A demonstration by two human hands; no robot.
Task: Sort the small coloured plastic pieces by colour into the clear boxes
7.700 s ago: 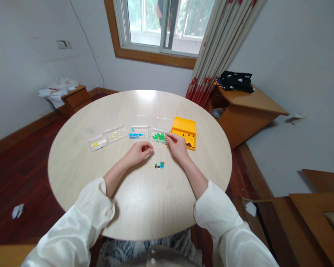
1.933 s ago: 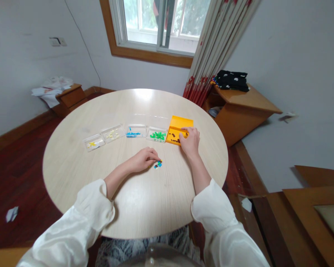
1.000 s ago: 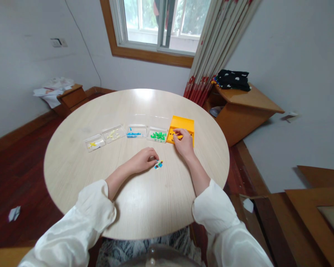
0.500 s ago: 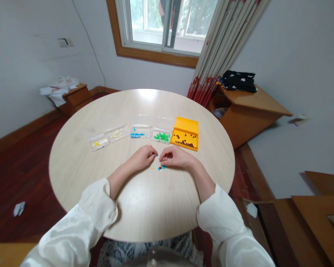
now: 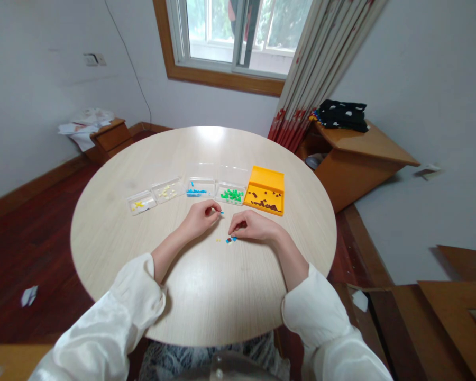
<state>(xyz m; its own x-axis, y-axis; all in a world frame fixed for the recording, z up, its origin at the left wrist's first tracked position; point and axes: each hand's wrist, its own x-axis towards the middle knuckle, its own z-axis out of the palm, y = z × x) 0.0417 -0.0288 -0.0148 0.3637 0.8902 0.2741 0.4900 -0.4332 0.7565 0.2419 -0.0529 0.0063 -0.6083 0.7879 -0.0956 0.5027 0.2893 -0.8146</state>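
Note:
My left hand (image 5: 201, 217) is closed in a pinch on a small blue piece (image 5: 221, 212), which sticks out at the fingertips below the box of blue pieces (image 5: 198, 192). To its right my right hand (image 5: 250, 225) is also pinched, its fingertips right above a small cluster of blue, dark brown and pale pieces (image 5: 230, 241) on the table. Whatever those fingertips hold, if anything, is too small to make out. Tiny yellow pieces (image 5: 218, 241) lie just left of the cluster.
On the round table (image 5: 214, 301) stand clear boxes of yellow (image 5: 142, 203), pale yellow (image 5: 167, 191) and green pieces (image 5: 231, 196), and an open orange box (image 5: 265, 182) with dark brown pieces. A wooden cabinet (image 5: 365, 159) stands beyond the table at right.
My left hand has moved up and left, away from my right hand, and the blue piece shows more clearly at its fingertips. My right fingertips have lowered slightly toward the cluster.

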